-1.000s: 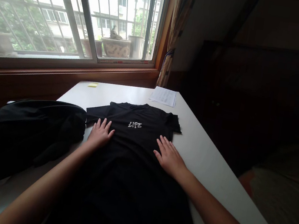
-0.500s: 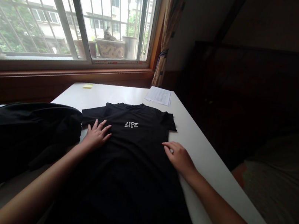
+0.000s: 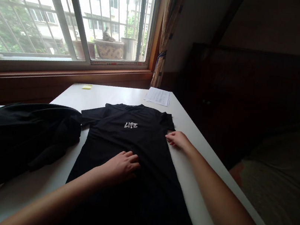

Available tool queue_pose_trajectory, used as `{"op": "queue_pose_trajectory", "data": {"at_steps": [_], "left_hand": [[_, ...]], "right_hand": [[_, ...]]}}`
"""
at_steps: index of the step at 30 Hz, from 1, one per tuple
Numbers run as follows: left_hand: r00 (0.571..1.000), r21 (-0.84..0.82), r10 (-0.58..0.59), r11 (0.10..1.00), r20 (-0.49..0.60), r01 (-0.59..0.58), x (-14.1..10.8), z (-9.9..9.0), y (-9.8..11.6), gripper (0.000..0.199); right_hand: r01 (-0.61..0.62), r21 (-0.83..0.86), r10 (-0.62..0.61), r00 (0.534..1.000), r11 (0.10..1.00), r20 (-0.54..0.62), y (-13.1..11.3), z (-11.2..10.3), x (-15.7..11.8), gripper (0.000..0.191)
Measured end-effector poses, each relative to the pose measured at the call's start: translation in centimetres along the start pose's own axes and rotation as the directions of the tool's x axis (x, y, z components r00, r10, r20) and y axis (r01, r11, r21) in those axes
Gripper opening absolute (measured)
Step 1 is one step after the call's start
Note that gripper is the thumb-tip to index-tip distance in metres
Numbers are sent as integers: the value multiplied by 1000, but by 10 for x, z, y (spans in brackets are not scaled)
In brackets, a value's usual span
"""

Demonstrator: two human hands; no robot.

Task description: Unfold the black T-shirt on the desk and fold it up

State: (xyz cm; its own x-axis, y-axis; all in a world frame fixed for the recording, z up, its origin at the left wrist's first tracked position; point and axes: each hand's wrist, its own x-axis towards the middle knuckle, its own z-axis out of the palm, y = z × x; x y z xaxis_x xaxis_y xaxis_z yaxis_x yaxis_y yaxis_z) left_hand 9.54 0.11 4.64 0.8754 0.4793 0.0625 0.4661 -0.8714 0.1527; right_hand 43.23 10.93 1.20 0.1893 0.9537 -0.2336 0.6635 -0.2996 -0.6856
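Note:
A black T-shirt (image 3: 131, 143) lies spread on the white table, collar toward the window, with white lettering on its chest. My left hand (image 3: 125, 163) is over the middle of the shirt's body, its fingers bent downward; the fingertips are hidden beneath the hand, so what they hold, if anything, does not show. At the shirt's right side, just below the sleeve, my right hand (image 3: 177, 139) has its fingers pinched together on the fabric edge.
A heap of black cloth (image 3: 28, 132) lies left of the shirt on the white table (image 3: 201, 161). Printed papers (image 3: 158, 96) and a yellow sticky note (image 3: 87, 87) rest at the far end. Beyond stand a barred window (image 3: 69, 14) and a tied curtain (image 3: 162, 54).
My left hand has left the shirt's left side, moving right and nearer, and its spread fingers are now bent. My right hand has moved up along the right edge toward the sleeve, fingers closing.

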Motion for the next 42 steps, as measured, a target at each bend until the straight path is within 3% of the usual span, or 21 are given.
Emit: {"op": "queue_pose_trajectory", "data": {"at_steps": [4, 8, 16, 20, 24, 29, 35, 42], "left_hand": [[1000, 5, 9, 1000, -7, -9, 0, 7, 4, 7], [999, 52, 41, 998, -34, -39, 2, 7, 7, 14], [999, 69, 34, 997, -5, -34, -5, 4, 8, 9], [998, 25, 57, 998, -8, -57, -10, 1, 9, 26], [992, 92, 126, 988, 7, -126, -7, 7, 13, 8], [992, 145, 124, 982, 6, -124, -1, 7, 21, 11], [982, -9, 166, 986, -87, -168, 2, -2, 22, 13], [979, -64, 197, 978, -61, -201, 3, 12, 16, 12]], "right_hand": [[-30, 2, 30, 1000, 1000, -10, -2, 0, 3, 19], [-56, -33, 56, 998, 998, 0, -8, 5, 7, 13], [-99, -95, 100, 995, 991, 12, -15, -1, 16, 17], [-74, -93, 74, 997, 993, 0, -8, -7, 13, 13], [-45, -134, 46, 999, 990, 3, -2, -9, 11, 9], [-21, -252, 19, 1000, 968, -9, -3, -13, 14, 9], [7, -430, -45, 996, 903, -78, -12, -21, 17, 11], [-3, -528, -91, 984, 849, -151, -18, -17, 15, 16]]}}
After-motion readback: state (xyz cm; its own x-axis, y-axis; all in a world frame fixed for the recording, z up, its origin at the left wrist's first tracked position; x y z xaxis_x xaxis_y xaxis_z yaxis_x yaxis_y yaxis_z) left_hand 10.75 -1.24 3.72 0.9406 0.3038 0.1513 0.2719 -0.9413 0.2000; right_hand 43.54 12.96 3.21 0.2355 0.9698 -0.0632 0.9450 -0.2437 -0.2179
